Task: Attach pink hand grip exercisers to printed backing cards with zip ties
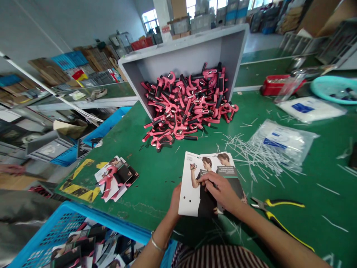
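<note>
Two or more printed cards [189, 203], white and black with a person pictured on them, are held upright and overlapping at the table's near side. My left hand [175, 199] grips them at the lower left edge, its fingers hidden behind. Over the front of the cards lies my right hand [223, 191], fingers bent and drawn together near the middle; whatever they pinch is hidden. Pink-and-black hand grip strengtheners [189, 100] spill out of a tipped grey bin [178, 48] beyond. Left of my hands, carded strengtheners [117, 178] lie in a small pile.
Yellow-handled cutting pliers [267, 208] lie right of my hands. White cable ties [248, 156] are strewn near a clear bag of ties [284, 143]. A blue crate [60, 223] with packed cards stands lower left. Back right are a red box [275, 83] and a turquoise basin [331, 83].
</note>
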